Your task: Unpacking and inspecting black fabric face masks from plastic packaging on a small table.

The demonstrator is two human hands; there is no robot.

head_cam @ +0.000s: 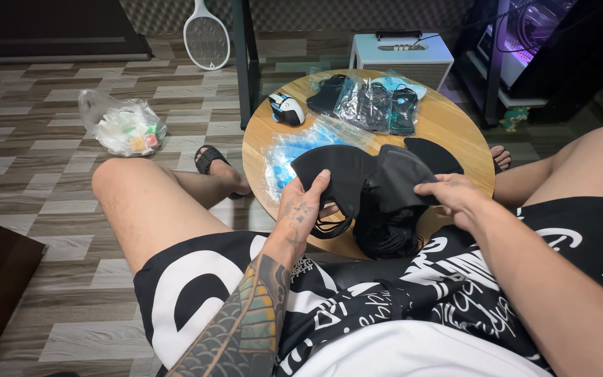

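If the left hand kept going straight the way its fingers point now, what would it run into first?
The left hand already grips a black face mask. Its fingers point up and away across the round wooden table; past the mask, the clear bag of blue masks probably comes first, though depth is unclear.

Left hand (303, 207) pinches a black fabric face mask (335, 174); right hand (455, 197) grips a folded black mask stack (390, 202) beside it; both over round wooden table (455, 126); white-and-black computer mouse (287, 109) and clear plastic packets (368, 105) farther back.
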